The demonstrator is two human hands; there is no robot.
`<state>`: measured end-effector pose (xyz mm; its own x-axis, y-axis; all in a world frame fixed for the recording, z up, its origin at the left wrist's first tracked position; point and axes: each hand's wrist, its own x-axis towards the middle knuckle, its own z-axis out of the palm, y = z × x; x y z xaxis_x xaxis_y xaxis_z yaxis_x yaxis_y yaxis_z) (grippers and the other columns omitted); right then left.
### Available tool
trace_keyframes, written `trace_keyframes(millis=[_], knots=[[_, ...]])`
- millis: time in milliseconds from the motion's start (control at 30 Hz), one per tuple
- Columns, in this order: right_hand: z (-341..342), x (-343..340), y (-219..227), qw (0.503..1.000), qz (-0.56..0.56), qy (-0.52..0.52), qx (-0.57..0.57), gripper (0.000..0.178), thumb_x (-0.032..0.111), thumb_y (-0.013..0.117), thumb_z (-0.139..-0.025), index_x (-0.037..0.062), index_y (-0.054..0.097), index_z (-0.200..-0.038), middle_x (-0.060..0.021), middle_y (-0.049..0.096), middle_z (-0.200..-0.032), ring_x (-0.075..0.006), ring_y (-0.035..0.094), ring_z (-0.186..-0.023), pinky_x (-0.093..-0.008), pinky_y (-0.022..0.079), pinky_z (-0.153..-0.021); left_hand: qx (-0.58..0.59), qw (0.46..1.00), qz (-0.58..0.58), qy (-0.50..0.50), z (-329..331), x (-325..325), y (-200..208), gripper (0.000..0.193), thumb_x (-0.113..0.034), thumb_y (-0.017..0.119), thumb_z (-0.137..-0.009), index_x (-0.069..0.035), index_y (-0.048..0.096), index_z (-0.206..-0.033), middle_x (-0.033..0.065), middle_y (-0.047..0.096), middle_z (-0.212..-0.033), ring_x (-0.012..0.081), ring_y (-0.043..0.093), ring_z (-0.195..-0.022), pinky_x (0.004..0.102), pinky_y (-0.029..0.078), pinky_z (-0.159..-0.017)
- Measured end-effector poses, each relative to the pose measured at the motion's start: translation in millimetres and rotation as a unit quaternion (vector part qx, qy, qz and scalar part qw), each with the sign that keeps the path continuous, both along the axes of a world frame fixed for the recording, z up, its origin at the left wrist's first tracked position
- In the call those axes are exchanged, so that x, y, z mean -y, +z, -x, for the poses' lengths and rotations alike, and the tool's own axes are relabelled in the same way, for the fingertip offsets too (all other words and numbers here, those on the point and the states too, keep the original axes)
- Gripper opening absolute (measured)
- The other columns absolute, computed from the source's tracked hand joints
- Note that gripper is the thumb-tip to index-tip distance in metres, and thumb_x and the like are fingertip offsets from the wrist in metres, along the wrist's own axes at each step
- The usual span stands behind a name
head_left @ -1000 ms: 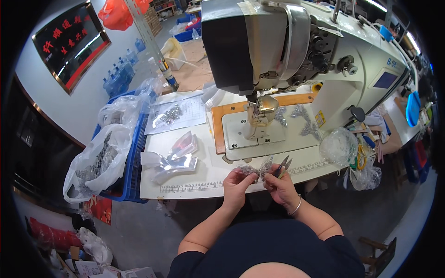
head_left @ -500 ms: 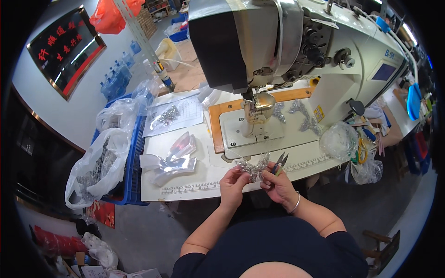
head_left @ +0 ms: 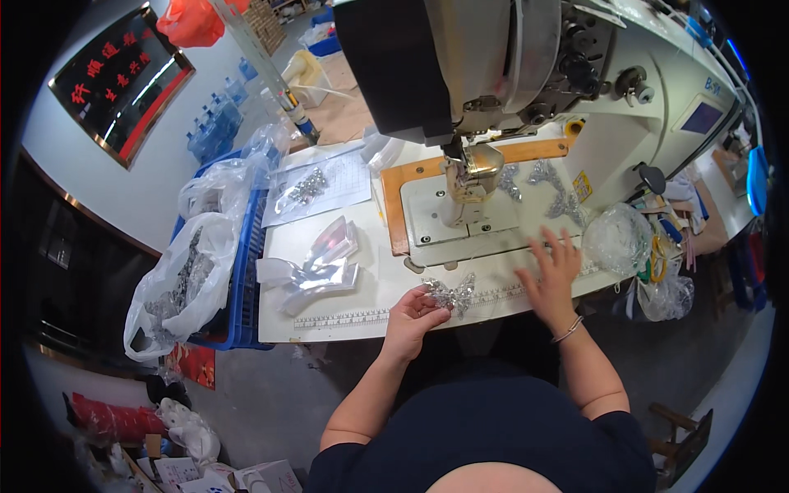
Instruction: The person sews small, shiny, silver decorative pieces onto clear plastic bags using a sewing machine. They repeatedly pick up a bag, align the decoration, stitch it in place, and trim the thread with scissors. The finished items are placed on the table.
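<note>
My left hand point(head_left: 408, 324) pinches a glittery silver bow-shaped piece point(head_left: 457, 297) at its left wing, above the table's front edge. The bow's other wing points up and to the right. My right hand point(head_left: 552, 275), apart from the bow, hovers palm down over the table with its fingers spread. Ahead of both hands stands a white sewing machine point(head_left: 526, 57), its presser foot area point(head_left: 468, 185) over a metal plate. More silver sequin-like pieces point(head_left: 555, 191) lie on the bed to the right of the needle.
Clear and iridescent plastic film point(head_left: 325, 267) lies on the table at left, beside a paper sheet point(head_left: 349, 185) bearing silver bits. Farther left stands a blue crate point(head_left: 251, 255) with white plastic bags point(head_left: 218, 234). A measuring tape strip point(head_left: 341, 319) runs along the front edge. Clear plastic bundles point(head_left: 618, 238) sit at right.
My right hand has let go of the bow, moved right and forward, and opened. The small snips it held are out of sight. My left hand still holds the bow.
</note>
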<state>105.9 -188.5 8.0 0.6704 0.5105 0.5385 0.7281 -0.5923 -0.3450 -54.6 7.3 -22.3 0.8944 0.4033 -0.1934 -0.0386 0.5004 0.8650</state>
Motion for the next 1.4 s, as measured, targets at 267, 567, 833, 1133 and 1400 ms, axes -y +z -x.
trace_keyframes(millis=[267, 567, 833, 1133, 1400], knots=[[26.0, -49.6, 23.3, 0.944, 0.028, 0.301, -0.131, 0.031, 0.029, 0.077, -0.070, 0.0159, 0.064, -0.094, -0.0026, 0.059, -0.101, -0.0230, 0.049, -0.115, -0.0562, 0.017, -0.104, 0.018, 0.994, 0.100, -0.025, 3.9, 2.6, 2.9, 0.028, -0.002, 0.055, -0.089, -0.002, 0.050, -0.117, 0.0112, 0.061, -0.104, 0.0206, 0.063, -0.093, 0.0345, 0.056, -0.079], [28.7, -47.6, 17.3, 0.941, -0.041, 0.279, -0.189, 0.028, 0.027, 0.077, -0.069, 0.0160, 0.062, -0.089, -0.0009, 0.058, -0.096, -0.0208, 0.052, -0.106, -0.0530, 0.018, -0.105, 0.010, 0.990, 0.137, -0.008, 4.2, 11.8, 9.2, 0.022, -0.009, 0.049, -0.094, -0.004, 0.052, -0.115, 0.0092, 0.061, -0.103, 0.0195, 0.064, -0.088, 0.0344, 0.056, -0.075], [27.2, -46.4, 21.3, 0.945, -0.037, 0.271, -0.182, 0.027, 0.024, 0.079, -0.067, 0.0154, 0.062, -0.087, -0.0005, 0.059, -0.093, -0.0213, 0.052, -0.108, -0.0517, 0.019, -0.105, 0.002, 0.992, 0.125, 0.003, 3.6, 15.1, 8.6, 0.026, -0.008, 0.051, -0.093, -0.002, 0.049, -0.118, 0.0090, 0.061, -0.103, 0.0195, 0.063, -0.089, 0.0335, 0.055, -0.077], [27.3, -47.1, 20.7, 0.947, -0.013, 0.278, -0.161, 0.026, 0.032, 0.075, -0.070, 0.0150, 0.064, -0.087, 0.0011, 0.059, -0.088, -0.0208, 0.049, -0.105, -0.0508, 0.020, -0.102, 0.057, 0.998, -0.024, 0.030, 3.0, 19.1, 0.9, 0.044, 0.010, 0.065, -0.077, 0.003, 0.048, -0.117, 0.0100, 0.058, -0.098, 0.0188, 0.062, -0.088, 0.0322, 0.055, -0.078], [-0.6, -41.0, 38.9, 0.862, 0.148, 0.406, -0.264, 0.021, 0.031, 0.071, -0.077, 0.0112, 0.063, -0.082, -0.0002, 0.058, -0.086, -0.0201, 0.051, -0.101, -0.0490, 0.023, -0.103, 0.033, 0.983, -0.175, -0.035, 1.1, 8.7, 18.9, 0.043, 0.004, 0.069, -0.078, 0.003, 0.051, -0.116, 0.0098, 0.059, -0.097, 0.0158, 0.062, -0.088, 0.0253, 0.052, -0.080]])
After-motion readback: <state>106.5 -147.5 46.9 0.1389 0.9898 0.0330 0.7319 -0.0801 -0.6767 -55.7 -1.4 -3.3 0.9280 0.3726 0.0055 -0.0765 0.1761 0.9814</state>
